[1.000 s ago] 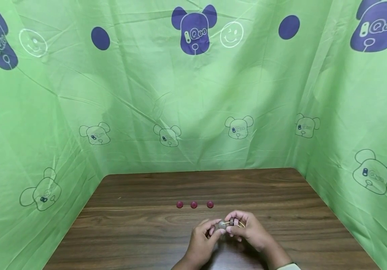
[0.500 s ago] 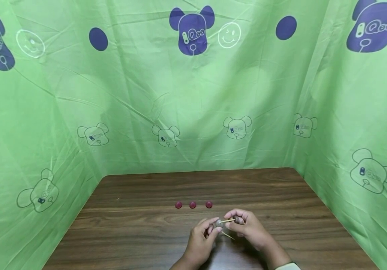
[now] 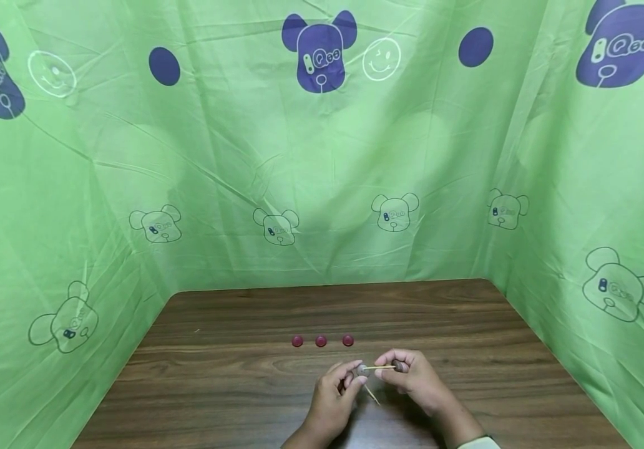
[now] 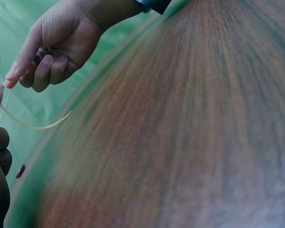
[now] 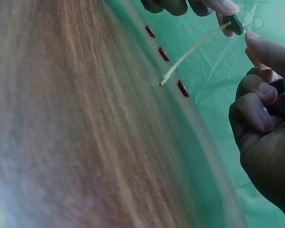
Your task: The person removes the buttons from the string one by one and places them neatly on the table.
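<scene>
A grey round button [image 3: 362,370] is pinched between the thumb and fingers of the left hand [image 3: 330,394]. A yellow cord [image 3: 379,368] runs through it, and its loose tail hangs below that hand; the right wrist view shows this cord tail [image 5: 190,51] slanting down from the dark button edge [image 5: 236,24]. The right hand [image 3: 419,381] pinches the cord with thumb and forefinger, just right of the button. Dark brown buttons [image 3: 399,366] sit within its curled fingers, mostly hidden. Both hands are above the table, close together.
Three dark red buttons, left [image 3: 297,341], middle [image 3: 321,341] and right [image 3: 347,340], lie in a row beyond the hands on the brown wood table [image 3: 232,386]. Green cloth [image 3: 322,156] with printed figures encloses the table at the back and sides.
The cord tail has come out through the grey button and now hangs below the left hand. The right hand has shifted its grip to the cord, with its buttons further back in the fingers.
</scene>
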Available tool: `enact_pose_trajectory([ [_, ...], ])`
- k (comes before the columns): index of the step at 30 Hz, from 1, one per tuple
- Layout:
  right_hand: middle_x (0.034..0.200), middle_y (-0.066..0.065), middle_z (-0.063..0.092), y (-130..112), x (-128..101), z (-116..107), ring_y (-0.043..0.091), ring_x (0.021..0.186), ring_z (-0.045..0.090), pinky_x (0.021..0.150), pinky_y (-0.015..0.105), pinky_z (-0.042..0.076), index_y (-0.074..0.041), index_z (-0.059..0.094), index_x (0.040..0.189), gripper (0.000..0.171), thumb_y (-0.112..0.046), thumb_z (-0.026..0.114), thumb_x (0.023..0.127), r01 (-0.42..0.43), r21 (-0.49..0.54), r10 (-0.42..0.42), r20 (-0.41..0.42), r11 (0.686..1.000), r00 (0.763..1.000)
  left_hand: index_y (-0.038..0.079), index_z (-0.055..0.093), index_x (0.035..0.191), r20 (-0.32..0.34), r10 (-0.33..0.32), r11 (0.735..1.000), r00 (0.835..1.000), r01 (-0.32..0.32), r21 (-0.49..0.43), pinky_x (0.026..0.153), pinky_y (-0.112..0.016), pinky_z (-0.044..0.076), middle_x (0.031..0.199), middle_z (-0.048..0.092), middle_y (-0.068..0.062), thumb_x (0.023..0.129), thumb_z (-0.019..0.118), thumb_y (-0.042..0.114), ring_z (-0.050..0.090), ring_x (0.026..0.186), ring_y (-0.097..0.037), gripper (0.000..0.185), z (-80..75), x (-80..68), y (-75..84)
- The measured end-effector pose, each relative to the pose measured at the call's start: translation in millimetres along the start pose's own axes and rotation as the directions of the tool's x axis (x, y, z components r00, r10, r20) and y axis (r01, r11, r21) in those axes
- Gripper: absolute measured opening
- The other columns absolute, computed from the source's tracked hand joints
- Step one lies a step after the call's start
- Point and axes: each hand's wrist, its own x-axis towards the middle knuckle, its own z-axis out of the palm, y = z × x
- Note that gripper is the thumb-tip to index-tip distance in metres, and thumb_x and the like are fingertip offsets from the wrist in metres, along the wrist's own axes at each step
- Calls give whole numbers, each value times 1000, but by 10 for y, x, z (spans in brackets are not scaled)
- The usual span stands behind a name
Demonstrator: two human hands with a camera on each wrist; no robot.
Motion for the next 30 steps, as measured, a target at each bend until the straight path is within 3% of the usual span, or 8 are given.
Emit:
enact_pose_trajectory([
  [15,69,-12,58,-12,-9,0,1,57,46,53,16,40,14,70,110,27,-8,78,97,37,8,-36,-35,999,999,9,79,124,-44,1,1000,999,-2,-19,61,-13,47,78,57,-2,99,79,13,47,74,5,26,-96,20,-74],
  [22,68,-13,56,-21,-12,0,1,54,44,52,16,39,15,70,109,25,-6,78,96,35,17,-34,-73,999,997,3,79,121,-98,37,999,994,-38,-14,59,-16,47,78,56,-1,97,80,8,48,74,5,25,-168,36,-150],
  [30,67,-13,54,-26,-12,-9,1,55,44,52,17,39,17,69,109,28,-5,78,97,41,55,-35,-104,998,994,5,79,122,-121,-17,999,993,13,-35,57,-14,44,77,55,1,97,81,9,45,71,5,26,-233,39,-181],
])
